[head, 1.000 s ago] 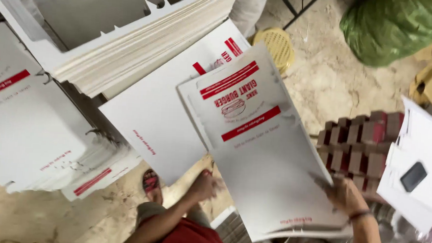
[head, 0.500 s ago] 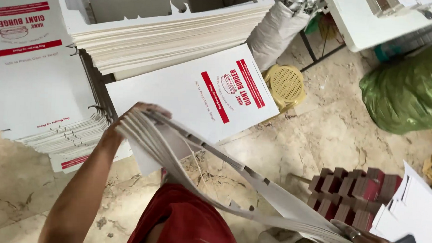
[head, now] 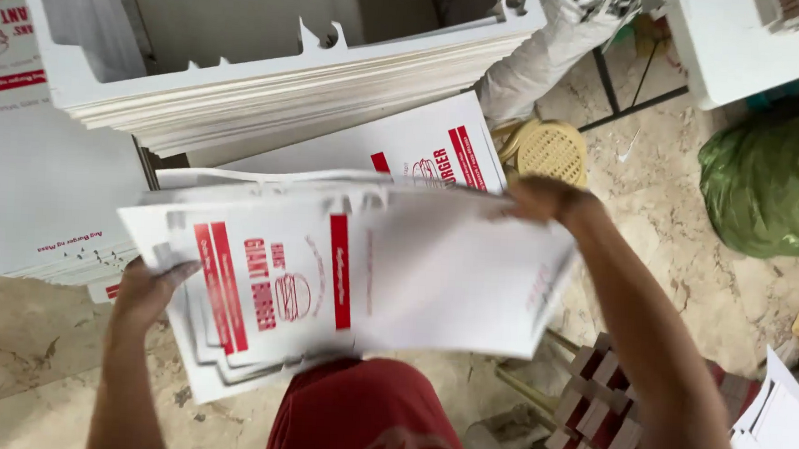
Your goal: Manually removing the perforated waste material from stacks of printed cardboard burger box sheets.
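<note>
Head view: left hand [head: 145, 289] clamps the lower-left edge of a sheaf of flat white-and-red box blanks [head: 351, 277] at frame centre, right hand [head: 542, 200] pinching its upper-right corner; bigger stack [head: 287, 100] sits above, green bag [head: 776, 176] far right.

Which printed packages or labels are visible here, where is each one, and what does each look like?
Bundle of flat white cardboard box blanks with red bars and a burger drawing: centre, held between left hand and right hand.
Tall stack of plain white die-cut cardboard sheets: top centre.
Flat white blank with red stripes: on the floor beneath that stack.
Pile of white red-printed blanks: left edge.
</note>
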